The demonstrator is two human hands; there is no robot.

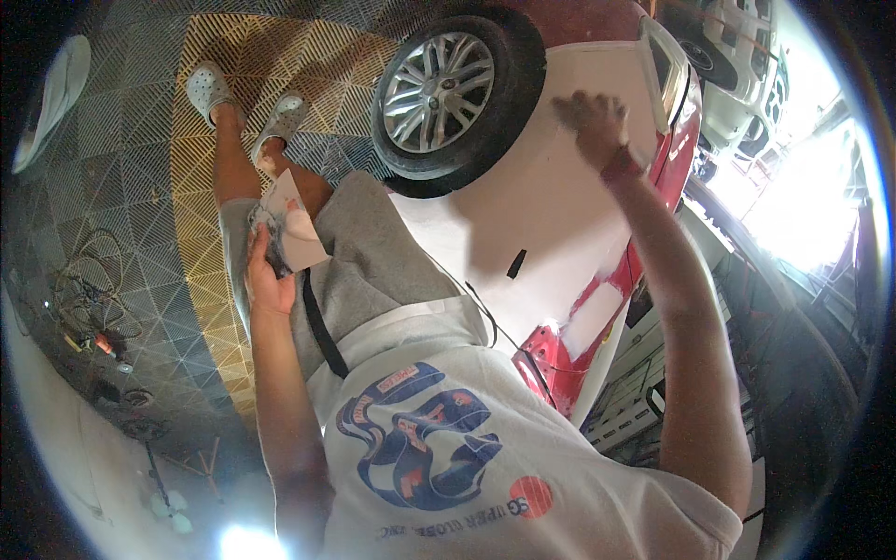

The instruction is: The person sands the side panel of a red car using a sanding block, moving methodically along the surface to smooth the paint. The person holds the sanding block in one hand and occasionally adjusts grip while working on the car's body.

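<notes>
My left hand (269, 277) grips a thin pale rectangular board (303, 245) along its edge, over my lap. A peach-pink smear shows on the board's face and grey marks run along its side. To the right, my right hand (597, 129) lies against the pale, matte panel (523, 187) of a red car, near its upper edge. Its fingers are stretched out and a little blurred, and I see nothing in them. A wheel (443, 91) with a black tyre and silver spokes sits just left of that hand. A small black slot (516, 263) marks the panel.
Grey and yellow slatted tiles (219, 308) cover the floor. Coiled cables (93, 280) lie at the far left, close to an orange-tipped tool (105, 345). A red lamp recess (541, 355) opens at the panel's lower end. Another vehicle (747, 75) stands at the upper right.
</notes>
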